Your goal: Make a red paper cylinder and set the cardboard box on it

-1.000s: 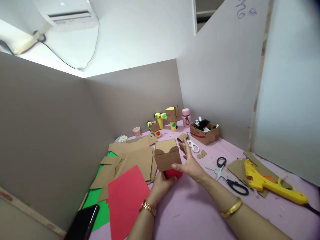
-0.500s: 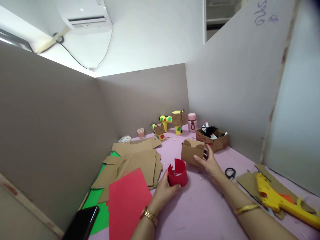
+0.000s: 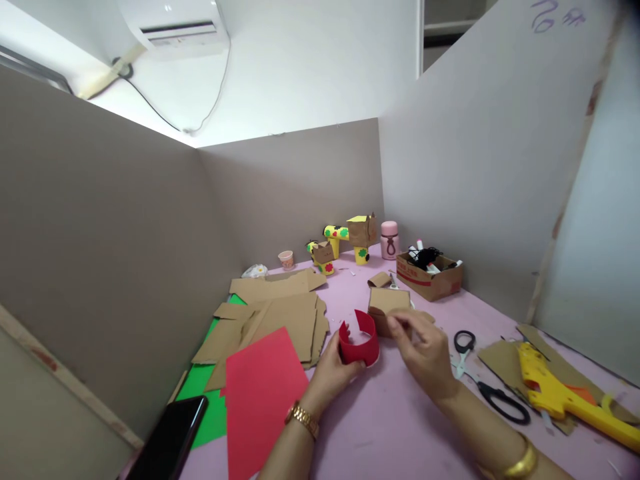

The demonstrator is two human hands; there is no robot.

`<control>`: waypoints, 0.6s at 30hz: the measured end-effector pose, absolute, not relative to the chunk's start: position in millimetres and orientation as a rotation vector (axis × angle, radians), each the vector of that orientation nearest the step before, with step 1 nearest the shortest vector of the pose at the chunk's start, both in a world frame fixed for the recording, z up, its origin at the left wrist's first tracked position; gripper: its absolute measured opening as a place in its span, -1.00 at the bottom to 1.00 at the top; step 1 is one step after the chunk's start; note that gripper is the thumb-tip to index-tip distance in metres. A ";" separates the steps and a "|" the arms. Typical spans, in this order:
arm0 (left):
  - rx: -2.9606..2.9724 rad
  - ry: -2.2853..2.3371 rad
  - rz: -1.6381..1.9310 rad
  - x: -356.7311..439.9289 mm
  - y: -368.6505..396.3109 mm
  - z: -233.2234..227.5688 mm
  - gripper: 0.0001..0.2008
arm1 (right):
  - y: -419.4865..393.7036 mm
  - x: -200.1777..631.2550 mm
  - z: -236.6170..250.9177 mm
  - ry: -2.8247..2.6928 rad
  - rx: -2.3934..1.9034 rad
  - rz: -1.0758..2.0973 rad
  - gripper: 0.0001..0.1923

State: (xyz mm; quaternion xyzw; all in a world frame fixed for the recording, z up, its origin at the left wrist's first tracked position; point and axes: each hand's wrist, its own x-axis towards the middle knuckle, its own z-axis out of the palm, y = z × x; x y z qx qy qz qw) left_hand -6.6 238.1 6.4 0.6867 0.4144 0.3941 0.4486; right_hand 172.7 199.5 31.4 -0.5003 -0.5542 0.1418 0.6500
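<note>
Cardboard box [image 3: 387, 303] set down; right hand [image 3: 425, 350] released, left hand [image 3: 333, 370] grasping red paper ring [image 3: 359, 343].

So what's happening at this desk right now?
A person is doing paper crafts on a pink table. Their left hand holds a curled red paper band, while the right hand hovers just beside it, in front of a small cardboard box. Cardboard sheets, red paper, scissors and a yellow glue gun lie around.

We see a red paper ring [image 3: 359, 341], a brown box [image 3: 389, 305], a pink worktop [image 3: 400, 427], a yellow glue gun [image 3: 555, 393] and green paper [image 3: 200, 393].
</note>
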 end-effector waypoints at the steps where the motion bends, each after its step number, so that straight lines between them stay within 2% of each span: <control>1: 1.703 1.027 0.995 -6.8 238.4 5.4 -0.23 | 195.6 166.9 29.3 -1.322 -1.152 0.372 -0.80; 3: 1.711 1.036 1.035 -7.4 239.1 3.3 -0.27 | 193.5 157.3 21.1 -1.383 -1.195 0.462 -0.76; 6: 1.700 1.009 1.063 -8.0 239.8 0.7 -0.28 | 199.1 148.5 7.4 -1.342 -1.253 0.567 -0.52; 9: 1.664 0.922 1.059 -7.7 239.4 -0.2 -0.28 | 204.8 144.6 1.9 -1.311 -1.223 0.697 -0.42; 18: 1.690 0.879 1.036 -7.9 230.9 2.7 -0.42 | 207.8 143.4 4.9 -1.221 -1.054 0.968 -0.58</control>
